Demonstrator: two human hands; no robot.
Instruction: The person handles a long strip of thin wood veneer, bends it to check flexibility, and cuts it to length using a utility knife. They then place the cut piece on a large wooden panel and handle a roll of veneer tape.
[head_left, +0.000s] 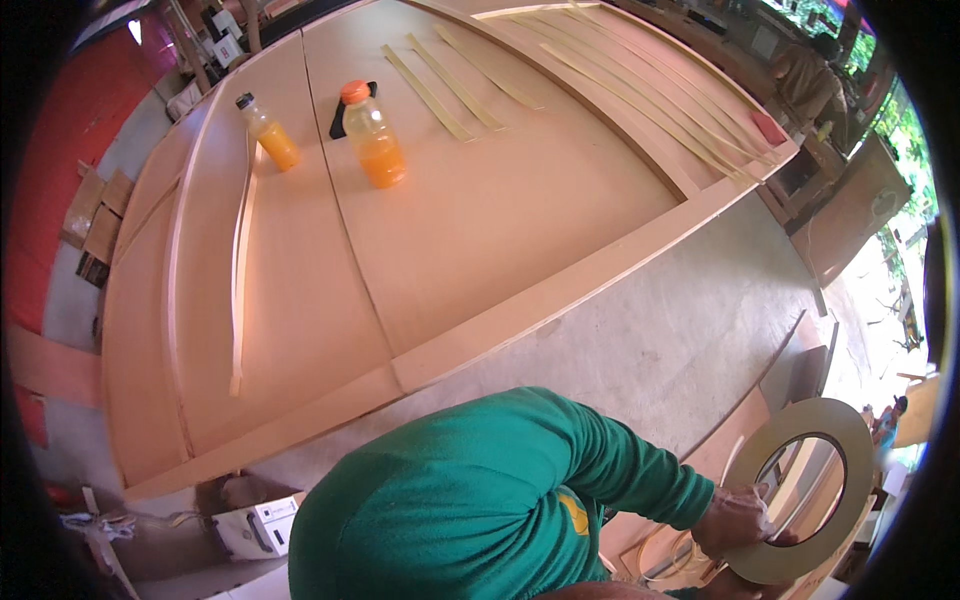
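My left hand [735, 520], at the end of a green sleeve, reaches across to the lower right. Its fingers are closed on the near rim of a large, flat, ring-shaped roll of tan tape [848, 440]. The roll is tilted up, and its wide centre hole shows. Below it, my right hand [738, 585] is at the roll's lower edge; its fingers are mostly hidden by the roll and the picture's edge.
A big framed wooden panel [500, 220] fills the upper middle. On it stand a small juice bottle [275, 140] and a larger orange-capped bottle [380, 150], a dark flat object beside it. Several pale strips [465, 90] lie there too. A white box [258, 528] is at lower left.
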